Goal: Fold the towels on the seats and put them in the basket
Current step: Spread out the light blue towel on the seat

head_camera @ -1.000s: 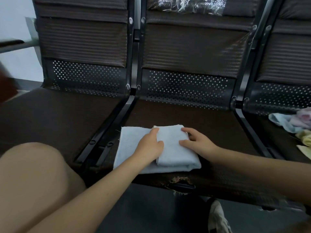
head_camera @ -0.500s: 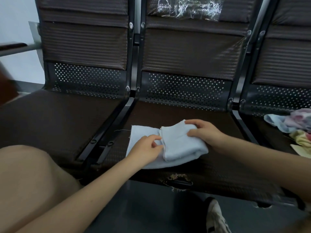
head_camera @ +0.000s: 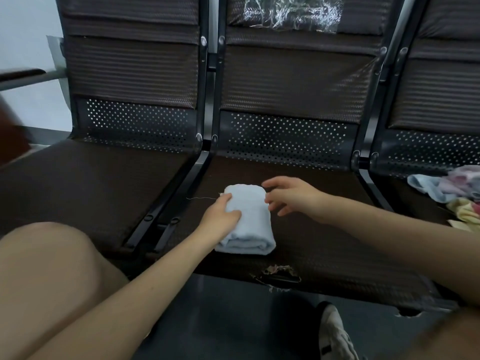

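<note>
A light blue towel (head_camera: 253, 224) lies folded into a narrow thick bundle on the middle seat (head_camera: 324, 229) of a dark brown bench. My left hand (head_camera: 220, 216) rests on the towel's left side, with its fingers laid over the top. My right hand (head_camera: 291, 196) hovers just right of the towel's far end with spread fingers, holding nothing. A pile of unfolded towels (head_camera: 452, 190), blue, pink and yellow, lies on the right seat. No basket is in view.
The left seat (head_camera: 85, 193) holds nothing. Black metal rails (head_camera: 168, 203) separate the seats. The middle seat's front edge is torn (head_camera: 279, 275). My knee (head_camera: 52, 268) fills the lower left, and a shoe (head_camera: 335, 336) stands on the dark floor below.
The towel's flat left part has been folded over, making one narrow bundle. My right hand let go of the towel and opened. My left hand moved onto the bundle's left side.
</note>
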A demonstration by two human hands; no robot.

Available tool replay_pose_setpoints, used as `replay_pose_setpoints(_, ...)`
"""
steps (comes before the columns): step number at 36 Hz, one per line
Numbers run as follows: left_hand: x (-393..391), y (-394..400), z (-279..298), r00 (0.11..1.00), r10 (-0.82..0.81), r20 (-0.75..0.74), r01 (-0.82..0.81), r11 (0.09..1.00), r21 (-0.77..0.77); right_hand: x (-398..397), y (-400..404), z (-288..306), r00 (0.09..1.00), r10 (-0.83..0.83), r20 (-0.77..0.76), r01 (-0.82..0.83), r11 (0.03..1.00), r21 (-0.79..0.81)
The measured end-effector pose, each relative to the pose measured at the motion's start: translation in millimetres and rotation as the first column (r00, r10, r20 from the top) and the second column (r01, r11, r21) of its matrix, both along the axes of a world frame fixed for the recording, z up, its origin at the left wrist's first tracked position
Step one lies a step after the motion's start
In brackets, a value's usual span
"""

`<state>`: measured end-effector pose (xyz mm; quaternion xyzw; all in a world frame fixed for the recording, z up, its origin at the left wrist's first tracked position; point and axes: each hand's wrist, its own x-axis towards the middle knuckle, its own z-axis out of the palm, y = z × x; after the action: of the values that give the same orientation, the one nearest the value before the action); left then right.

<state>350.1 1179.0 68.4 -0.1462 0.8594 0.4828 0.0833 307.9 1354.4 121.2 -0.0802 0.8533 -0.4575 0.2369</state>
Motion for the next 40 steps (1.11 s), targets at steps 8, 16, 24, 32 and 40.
replay_pose_setpoints(8,1.7,-14.4,-4.5,0.997,-0.06,-0.054,0.043,0.961,-0.275,5.7,-2.4,-40.6,0.993,-0.026,0.112,0.016,0.995,0.095)
replay_pose_setpoints(16,8.1,-17.3,-21.3,0.996,-0.054,-0.072,0.022,0.924,-0.381,4.1,-25.4,-64.4,0.98,-0.154,0.123,0.165,0.983,-0.085)
replay_pose_setpoints(24,18.5,-10.9,-10.2,0.999,0.032,-0.001,-0.032,0.986,-0.162,1.4,-22.5,-53.8,0.986,-0.113,0.123,0.128,0.985,-0.119)
replay_pose_setpoints(32,14.3,-25.1,18.7,0.98,0.183,0.079,-0.177,0.982,-0.069,23.2,8.4,-25.2,0.994,0.039,-0.106,-0.042,0.999,-0.029)
replay_pose_setpoints(40,-13.2,-18.7,0.0,0.989,0.137,0.052,-0.135,0.99,-0.039,17.3,21.0,-23.1,0.982,0.098,-0.159,-0.094,0.995,0.035)
